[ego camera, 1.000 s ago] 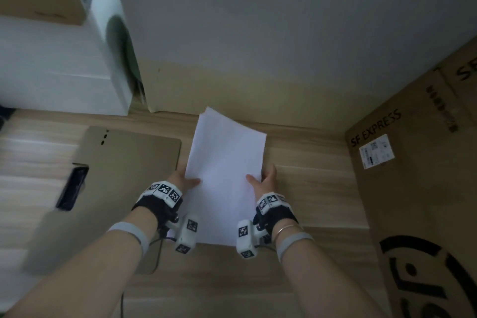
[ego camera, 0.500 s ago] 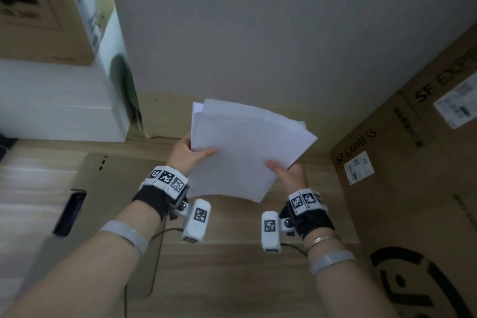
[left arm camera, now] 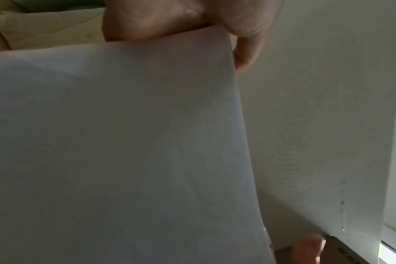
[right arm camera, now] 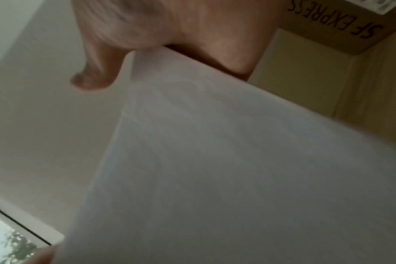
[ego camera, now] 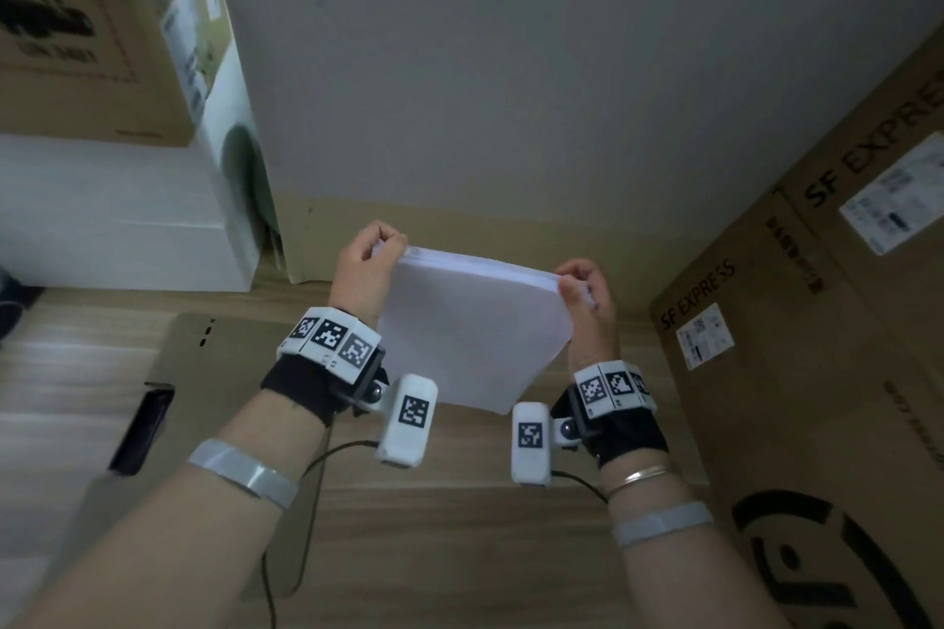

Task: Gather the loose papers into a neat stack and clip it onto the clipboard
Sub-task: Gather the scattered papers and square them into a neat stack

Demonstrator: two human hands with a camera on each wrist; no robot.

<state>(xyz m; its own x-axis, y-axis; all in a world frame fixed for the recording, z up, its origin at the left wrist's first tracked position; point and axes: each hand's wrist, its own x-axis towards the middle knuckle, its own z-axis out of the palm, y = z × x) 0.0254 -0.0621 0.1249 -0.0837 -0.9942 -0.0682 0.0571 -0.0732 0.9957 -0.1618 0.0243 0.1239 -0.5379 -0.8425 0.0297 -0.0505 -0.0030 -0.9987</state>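
Note:
A stack of white papers (ego camera: pixel 470 327) is held in the air above the wooden floor, nearly upright, top edge away from me. My left hand (ego camera: pixel 370 261) grips its upper left corner and my right hand (ego camera: pixel 585 289) grips the upper right corner. In the left wrist view the papers (left arm camera: pixel 115 142) fill most of the picture under my left hand (left arm camera: pixel 192 21). The right wrist view shows the papers (right arm camera: pixel 237 169) below my right hand (right arm camera: pixel 151 35). The tan clipboard (ego camera: pixel 204 363) lies flat on the floor to the left, its black clip (ego camera: pixel 143 429) at the near left edge.
A large SF Express cardboard box (ego camera: pixel 817 373) stands close on the right. White boxes (ego camera: pixel 112 220) with a brown carton (ego camera: pixel 87 26) on top sit at the back left. A grey wall (ego camera: pixel 511 66) is straight ahead. Wooden floor (ego camera: pixel 459 552) lies below my arms.
The papers were lifted off the floor, turned sideways and tilted upright. Both hands slid from the sheet's sides to its top corners, and my view tipped upward.

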